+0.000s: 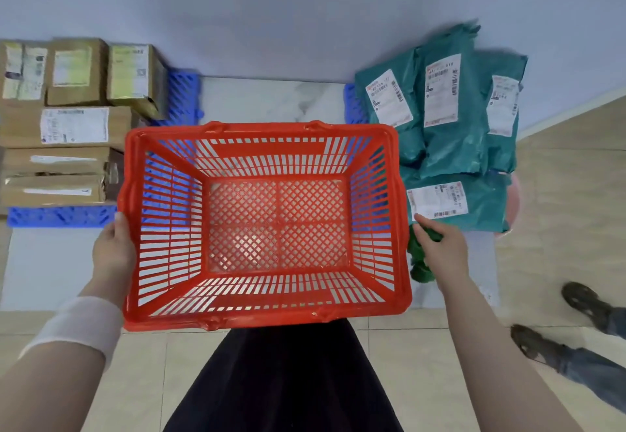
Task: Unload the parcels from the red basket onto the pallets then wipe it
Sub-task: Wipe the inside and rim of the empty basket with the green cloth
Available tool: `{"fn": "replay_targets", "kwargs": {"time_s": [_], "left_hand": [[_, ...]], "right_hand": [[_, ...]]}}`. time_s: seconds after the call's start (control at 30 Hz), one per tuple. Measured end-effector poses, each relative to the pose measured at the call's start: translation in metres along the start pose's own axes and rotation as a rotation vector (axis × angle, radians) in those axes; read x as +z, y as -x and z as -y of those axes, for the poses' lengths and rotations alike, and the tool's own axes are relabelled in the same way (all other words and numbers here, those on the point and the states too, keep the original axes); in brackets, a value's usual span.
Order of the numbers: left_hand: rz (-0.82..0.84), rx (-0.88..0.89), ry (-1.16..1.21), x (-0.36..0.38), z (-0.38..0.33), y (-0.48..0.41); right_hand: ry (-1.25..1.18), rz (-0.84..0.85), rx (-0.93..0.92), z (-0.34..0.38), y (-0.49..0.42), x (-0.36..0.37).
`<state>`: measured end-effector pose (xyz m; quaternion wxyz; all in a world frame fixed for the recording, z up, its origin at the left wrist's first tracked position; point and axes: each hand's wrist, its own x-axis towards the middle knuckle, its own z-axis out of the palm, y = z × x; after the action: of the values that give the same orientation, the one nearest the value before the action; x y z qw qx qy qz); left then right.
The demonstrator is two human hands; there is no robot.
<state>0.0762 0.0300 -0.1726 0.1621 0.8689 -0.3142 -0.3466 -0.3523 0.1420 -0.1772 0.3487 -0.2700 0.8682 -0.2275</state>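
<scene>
Left grip (113, 248) clamped on red basket (267, 315) rim, right grip (440, 248) clamped on green cloth (421, 271)

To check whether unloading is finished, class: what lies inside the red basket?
Nothing: the red basket shows only its bare lattice bottom and slatted walls. The floor shows through the gaps. Nothing inside is covered.

Bright, even light w/ faint soft shadows; detail slightly blurry, fisheye warp twd edges.
</scene>
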Motion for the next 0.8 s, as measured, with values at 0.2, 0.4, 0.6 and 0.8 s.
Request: {"fn": "replay_targets", "kwargs": {"time_s": [0.2,0.4,0.6,0.8], "left_hand": [[-0.018,0.042,-0.050,0.003,-0.001,-0.007],[-0.021,-0.012,-0.011,0.007,0.001,-0.010],[-0.030,-0.005,-0.004,0.006,-0.001,-0.004],[-0.058,-0.036,0.066,-0.011,0.021,0.019]], "right_hand": [[-0.124,-0.069,0.175,0.011,-0.008,0.024],[0.024,-0.026,0.123,0.017,-0.016,0.031],[0.082,0.011,0.123,0.020,-0.012,0.028],[0.031,0.013,0.117,0.016,0.011,0.018]]}}
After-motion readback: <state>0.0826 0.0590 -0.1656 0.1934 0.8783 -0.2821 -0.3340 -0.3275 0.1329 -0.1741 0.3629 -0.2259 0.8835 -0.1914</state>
